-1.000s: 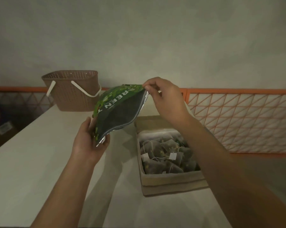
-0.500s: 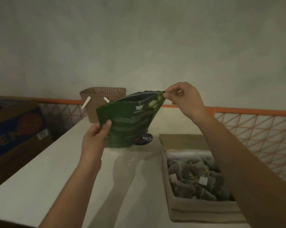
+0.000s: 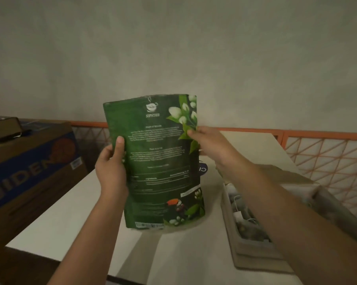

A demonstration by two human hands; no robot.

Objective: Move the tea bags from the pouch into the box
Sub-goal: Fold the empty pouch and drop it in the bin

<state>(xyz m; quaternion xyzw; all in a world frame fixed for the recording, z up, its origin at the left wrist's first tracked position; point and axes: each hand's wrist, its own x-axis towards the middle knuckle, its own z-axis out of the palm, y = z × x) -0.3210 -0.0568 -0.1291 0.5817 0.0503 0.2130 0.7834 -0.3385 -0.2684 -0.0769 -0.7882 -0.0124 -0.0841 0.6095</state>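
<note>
Since the earlier frames the flat green printed foil pouch (image 3: 160,161) has swung from tilted with its mouth toward the camera to upright, its printed back facing the camera and its base on or just above the white tabletop (image 3: 87,212); the view has also turned left, bringing in a brown cardboard carton with a blue band (image 3: 29,167).

Left of the pouch stands that carton; right of it sits the shallow beige cardboard box (image 3: 253,256), already holding dark tea bags with white strings and tags (image 3: 245,225).

The left hand (image 3: 110,171) grips the pouch's left edge, thumb on the face. The right hand (image 3: 210,147) pinches the right edge higher up.

The pouch looks flat, so the step seems to be checking it is empty or setting it down. To do that well, spread the mouth and look inside before letting go, and keep it clear of the box.

Much is hidden: the pouch mouth faces away, so its contents cannot be told. The right forearm covers most of the box, and the dim light blurs the small print.
</note>
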